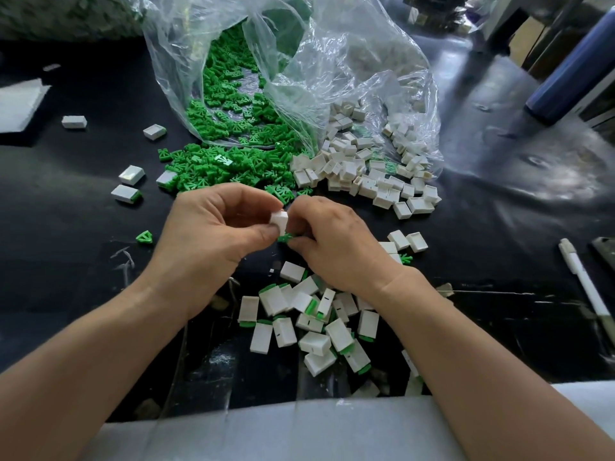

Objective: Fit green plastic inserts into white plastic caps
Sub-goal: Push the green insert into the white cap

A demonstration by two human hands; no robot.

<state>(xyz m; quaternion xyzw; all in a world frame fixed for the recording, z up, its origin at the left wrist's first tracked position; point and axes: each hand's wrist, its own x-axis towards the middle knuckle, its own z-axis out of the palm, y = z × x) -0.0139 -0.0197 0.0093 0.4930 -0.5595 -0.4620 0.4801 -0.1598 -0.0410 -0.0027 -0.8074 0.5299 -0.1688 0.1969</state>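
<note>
Soft pale sheet covers the bottom edge of the frame, closest of all, and two bare arms reach up over it. Just past it, low in the middle, lies a heap of finished caps, white with green bits poking out of one end.

Above that heap, in the middle of the frame, the two hands meet. The left hand pinches one white cap between thumb and first finger, a small tight grip. The right hand has its fingers curled in. It seems to pinch a green insert, but only a little green peeks out, so that is hard to be sure of.

The insert sits just under the cap, very close to it. The cap stands about upright, so the insert likely has to go up into its lower end. Which end of the cap is open cannot be seen. The right hand is nearer the insert, so it would do the pushing while the left holds the cap steady.

Farther up, a green pile spills from a clear bag, with a white pile to its right. At the right edge a white pen lies on the black table.
</note>
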